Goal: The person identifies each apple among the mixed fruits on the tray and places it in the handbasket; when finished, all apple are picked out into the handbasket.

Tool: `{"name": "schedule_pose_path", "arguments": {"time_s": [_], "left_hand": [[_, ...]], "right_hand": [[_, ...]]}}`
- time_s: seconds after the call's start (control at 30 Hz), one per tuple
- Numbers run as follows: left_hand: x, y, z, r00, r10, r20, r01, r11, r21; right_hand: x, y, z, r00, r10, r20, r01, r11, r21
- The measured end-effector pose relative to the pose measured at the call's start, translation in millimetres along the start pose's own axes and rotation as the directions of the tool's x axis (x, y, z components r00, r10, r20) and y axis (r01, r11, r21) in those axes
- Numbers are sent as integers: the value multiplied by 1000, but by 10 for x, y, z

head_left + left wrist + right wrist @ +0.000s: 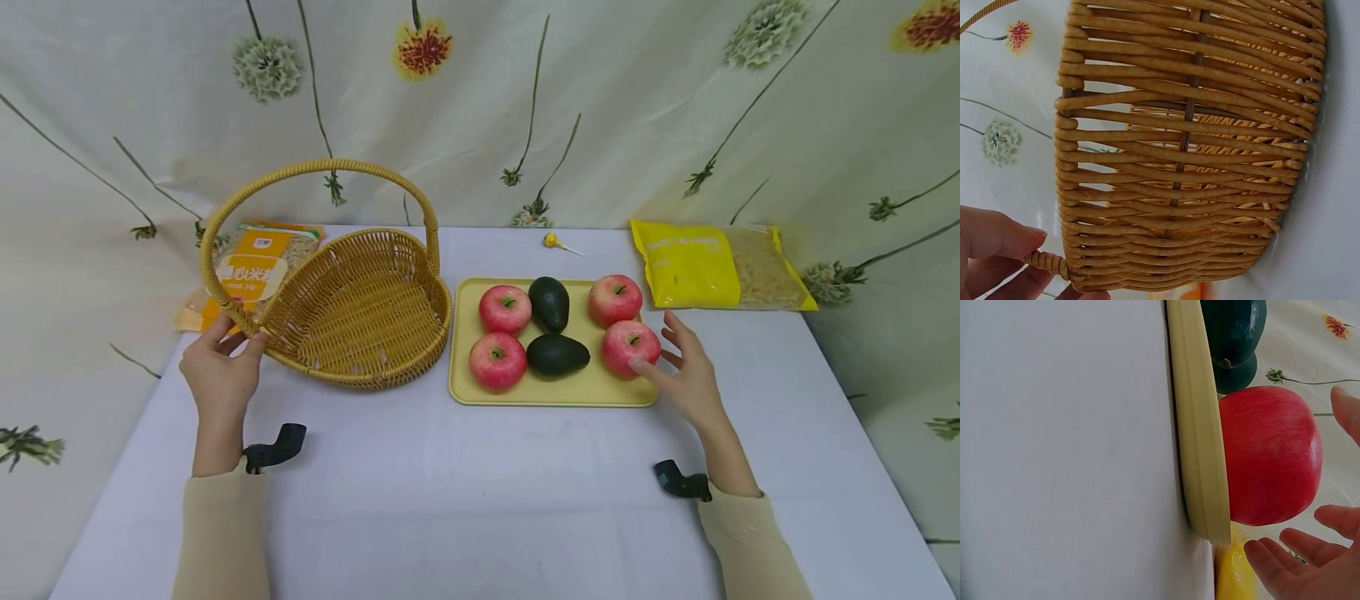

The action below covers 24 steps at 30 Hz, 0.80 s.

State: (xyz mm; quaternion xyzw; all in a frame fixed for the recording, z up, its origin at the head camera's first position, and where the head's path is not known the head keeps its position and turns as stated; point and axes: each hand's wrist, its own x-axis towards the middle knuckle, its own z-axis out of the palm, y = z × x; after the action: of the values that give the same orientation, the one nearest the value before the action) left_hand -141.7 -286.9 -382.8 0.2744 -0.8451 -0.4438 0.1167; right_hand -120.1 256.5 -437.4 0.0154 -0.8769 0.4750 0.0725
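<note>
On the left I see the left hand [223, 364] with its fingers [1029, 284] pinched round the foot of the handle [330, 165] of the wicker basket [360, 312], which sits on the counter [450, 517] partly before an orange packet [258, 265]. Next, I have the yellow tray [570, 392] carrying two avocados [557, 356] between pairs of apples [498, 362]. At its right end, my right hand [692, 379] has its fingers [1313, 549] spread wide about the front apple [628, 348], gripping nothing. A yellow bag [720, 267] lies behind that hand.
</note>
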Motion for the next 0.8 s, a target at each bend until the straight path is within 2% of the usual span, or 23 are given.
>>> {"name": "schedule_pose_path", "arguments": {"time_s": [0.27,0.6,0.8], "left_hand": [[-17,2,0,1000,-8,2,8,1000,-10],[-9,-21,-3,1000,13,-3,-13,1000,-20],[-4,-18,3,1000,14,-7,-14,999,-31]], "right_hand": [[-7,2,40,1000,-13,6,13,999,-42],[14,56,88,1000,-7,30,10,997,-81],[3,48,114,998,16,56,-10,994,-105]]}}
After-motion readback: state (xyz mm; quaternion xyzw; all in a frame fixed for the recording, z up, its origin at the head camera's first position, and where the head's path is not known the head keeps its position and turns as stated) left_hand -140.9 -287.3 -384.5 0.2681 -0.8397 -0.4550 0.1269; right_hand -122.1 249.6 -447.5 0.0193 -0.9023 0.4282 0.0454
